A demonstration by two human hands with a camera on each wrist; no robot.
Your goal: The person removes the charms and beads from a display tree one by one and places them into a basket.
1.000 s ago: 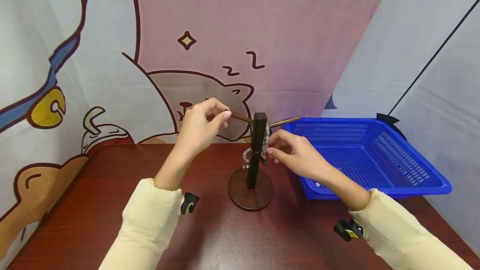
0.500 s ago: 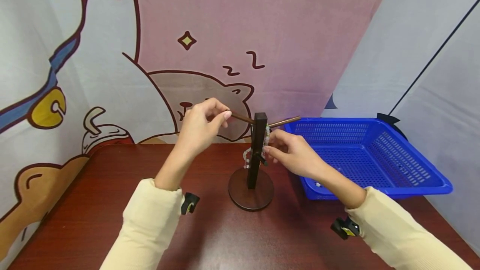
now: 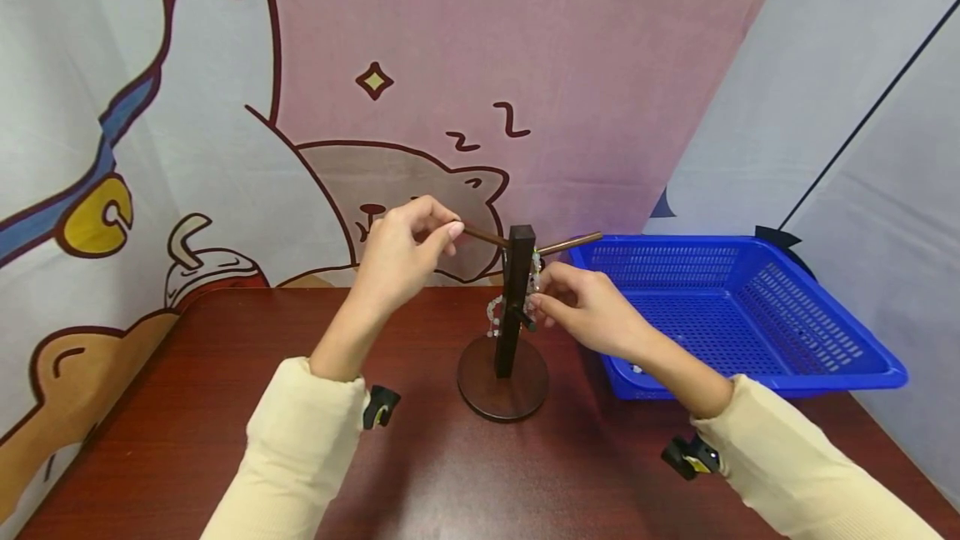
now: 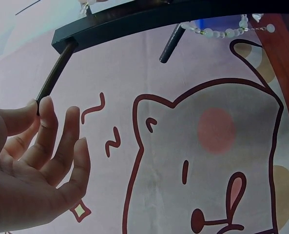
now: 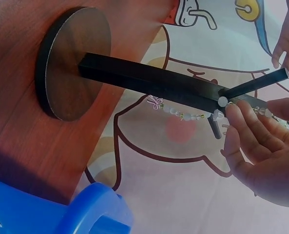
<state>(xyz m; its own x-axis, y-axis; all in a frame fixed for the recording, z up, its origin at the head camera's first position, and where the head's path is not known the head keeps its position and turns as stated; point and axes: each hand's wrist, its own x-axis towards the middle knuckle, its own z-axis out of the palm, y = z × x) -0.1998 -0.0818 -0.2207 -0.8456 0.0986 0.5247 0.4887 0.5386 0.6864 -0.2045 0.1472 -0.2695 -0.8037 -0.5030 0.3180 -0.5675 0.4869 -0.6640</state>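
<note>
A dark wooden jewelry stand (image 3: 517,290) with a round base and several pegs stands upright on the table. My left hand (image 3: 405,252) pinches the tip of its upper left peg (image 4: 54,75) between thumb and forefinger, the other fingers loosely bent. By the post's right side, my right hand (image 3: 592,307) pinches a pale beaded bracelet (image 3: 536,267) that hangs below the upper right peg (image 3: 573,242). Part of that bracelet (image 5: 263,111) shows between thumb and fingers in the right wrist view. Another pale beaded bracelet (image 3: 492,315) hangs at the post's left, lower down.
A blue plastic basket (image 3: 750,377) sits on the right of the table, close behind my right forearm, with a small white item (image 3: 636,368) near its front left corner. The reddish-brown table (image 3: 262,407) ends at a cartoon-printed cloth (image 3: 585,90) behind the stand.
My right hand has shifted slightly left, closer to the post, at the bracelet. The left hand keeps its pinch on the peg, and the stand stays in place.
</note>
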